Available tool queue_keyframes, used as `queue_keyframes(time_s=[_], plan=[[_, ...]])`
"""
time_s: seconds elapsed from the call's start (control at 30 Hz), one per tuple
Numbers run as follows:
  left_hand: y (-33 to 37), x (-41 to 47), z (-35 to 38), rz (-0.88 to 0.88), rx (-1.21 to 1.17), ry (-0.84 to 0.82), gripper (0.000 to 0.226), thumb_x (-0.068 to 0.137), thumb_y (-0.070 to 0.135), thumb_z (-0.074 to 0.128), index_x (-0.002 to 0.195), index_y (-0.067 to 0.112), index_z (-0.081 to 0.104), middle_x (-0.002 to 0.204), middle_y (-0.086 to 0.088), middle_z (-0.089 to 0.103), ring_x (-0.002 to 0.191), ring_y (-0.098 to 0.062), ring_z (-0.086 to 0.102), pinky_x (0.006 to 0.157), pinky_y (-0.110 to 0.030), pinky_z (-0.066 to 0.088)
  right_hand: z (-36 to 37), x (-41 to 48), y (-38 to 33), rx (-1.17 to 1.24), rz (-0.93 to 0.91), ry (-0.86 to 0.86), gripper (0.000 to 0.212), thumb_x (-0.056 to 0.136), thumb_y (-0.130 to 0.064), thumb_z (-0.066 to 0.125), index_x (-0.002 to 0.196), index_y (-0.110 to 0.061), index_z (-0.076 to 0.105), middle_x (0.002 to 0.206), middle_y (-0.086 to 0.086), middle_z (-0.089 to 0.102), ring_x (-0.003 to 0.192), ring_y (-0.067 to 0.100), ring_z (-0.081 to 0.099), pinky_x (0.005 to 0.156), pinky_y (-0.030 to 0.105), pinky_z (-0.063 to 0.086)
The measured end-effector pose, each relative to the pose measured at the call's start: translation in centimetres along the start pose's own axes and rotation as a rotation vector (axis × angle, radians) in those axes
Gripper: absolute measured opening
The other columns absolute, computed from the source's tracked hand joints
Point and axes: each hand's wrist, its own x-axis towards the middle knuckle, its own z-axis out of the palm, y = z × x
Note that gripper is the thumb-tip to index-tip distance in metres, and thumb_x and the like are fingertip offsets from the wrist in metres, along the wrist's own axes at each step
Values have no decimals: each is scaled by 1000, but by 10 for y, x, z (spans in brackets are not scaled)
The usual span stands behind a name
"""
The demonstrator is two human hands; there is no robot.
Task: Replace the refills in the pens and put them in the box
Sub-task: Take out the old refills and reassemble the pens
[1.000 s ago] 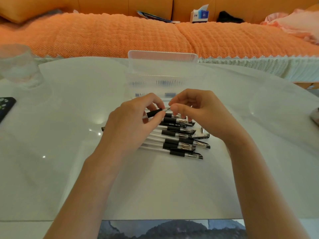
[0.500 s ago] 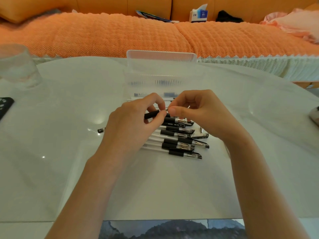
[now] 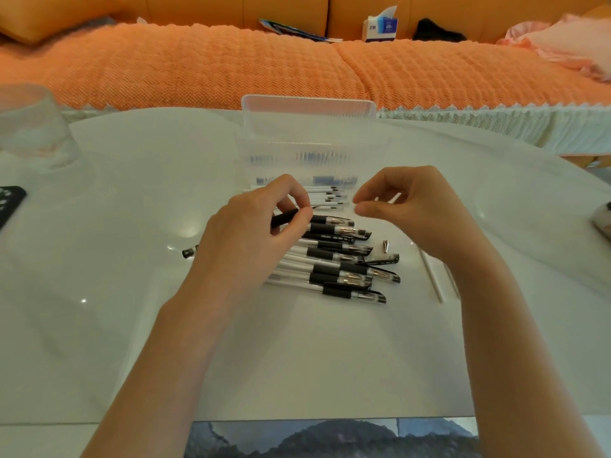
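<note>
My left hand (image 3: 261,233) grips a pen (image 3: 284,218) by its black grip; the pen's far end (image 3: 188,252) sticks out left of my wrist. My right hand (image 3: 410,209) is curled, thumb and forefinger pinched, and a thin white refill (image 3: 395,197) shows between its fingers. Under the hands lies a pile of several capped pens (image 3: 340,259). A row of white refills (image 3: 325,197) lies in front of the clear plastic box (image 3: 307,150), whose lid (image 3: 307,107) stands upright. A loose metal tip (image 3: 386,245) and a cap (image 3: 385,258) lie right of the pile.
Two bare refills (image 3: 431,276) lie on the white table by my right forearm. A glass (image 3: 33,127) and a dark phone (image 3: 10,200) sit at the left. An orange sofa (image 3: 231,64) with a tissue box (image 3: 380,26) runs behind the table.
My right hand has drawn away to the right from the pen's tip, opening a gap between the hands. The left hand keeps its grip on the pen.
</note>
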Motion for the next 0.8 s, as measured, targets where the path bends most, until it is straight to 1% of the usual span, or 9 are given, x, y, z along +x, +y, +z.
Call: queue_keyframes(time_s=[0.07, 0.13, 0.23, 0.33, 0.47, 0.57, 0.67, 0.73, 0.8], plan=[[0, 0, 0, -9, 0, 16, 1, 91, 33, 56, 91, 32, 56, 79, 16, 59, 65, -7, 55, 57, -22, 40, -8, -1, 13, -123, 85, 18, 8, 78, -12, 74, 80, -20, 70, 74, -13, 64, 63, 1, 50, 58, 7, 39], [0, 0, 0, -21, 5, 21, 1, 90, 33, 57, 90, 32, 57, 79, 17, 59, 65, -7, 55, 57, -21, 40, -14, -2, 26, -216, 178, 22, 9, 79, -9, 72, 82, -18, 70, 74, -12, 61, 61, 0, 47, 57, 11, 35], [-2, 1, 0, -35, 23, 4, 2, 90, 34, 56, 90, 32, 57, 80, 17, 59, 66, -4, 55, 56, -19, 38, -19, -3, 37, -303, 254, 16, 9, 79, -8, 70, 82, -16, 71, 76, -7, 60, 62, 0, 46, 57, 14, 32], [-3, 2, 0, -35, 29, -13, 3, 90, 35, 56, 91, 32, 58, 81, 16, 60, 67, -2, 55, 58, -19, 38, -18, -3, 39, -335, 273, -7, 11, 79, -7, 69, 82, -18, 71, 80, -2, 62, 61, 2, 46, 56, 14, 33], [-5, 2, 1, -45, 31, -27, 4, 90, 37, 56, 90, 34, 58, 82, 17, 61, 73, -4, 56, 63, -26, 45, -18, -1, 41, -340, 274, -10, 12, 82, -9, 67, 84, -19, 73, 78, -4, 61, 63, 0, 47, 51, 1, 33], [-7, 2, 1, -51, 35, -34, 5, 90, 37, 56, 90, 33, 58, 83, 16, 61, 76, -5, 57, 66, -30, 48, -18, -2, 40, -334, 273, -2, 13, 85, -9, 65, 86, -18, 73, 83, 0, 62, 62, 1, 46, 50, -2, 31], [-7, 2, 0, -49, 34, -34, 5, 90, 37, 56, 90, 33, 58, 82, 17, 61, 76, -6, 58, 66, -29, 47, -19, -3, 38, -332, 260, 25, 15, 84, -5, 64, 82, -16, 73, 74, -4, 60, 55, 1, 46, 48, -1, 32], [-7, 2, 0, -50, 31, -31, 4, 90, 38, 56, 90, 34, 58, 82, 17, 61, 76, -5, 58, 65, -28, 47, -19, -3, 38, -308, 258, 51, 14, 81, -3, 65, 80, -15, 73, 70, -7, 59, 51, -7, 49, 47, 0, 32], [-7, 2, 0, -55, 26, -30, 4, 90, 37, 57, 89, 34, 58, 82, 17, 61, 76, -5, 57, 65, -28, 46, -18, -3, 38, -284, 251, 77, 14, 79, -2, 67, 79, -14, 73, 71, -7, 60, 49, -15, 46, 47, 0, 32]])
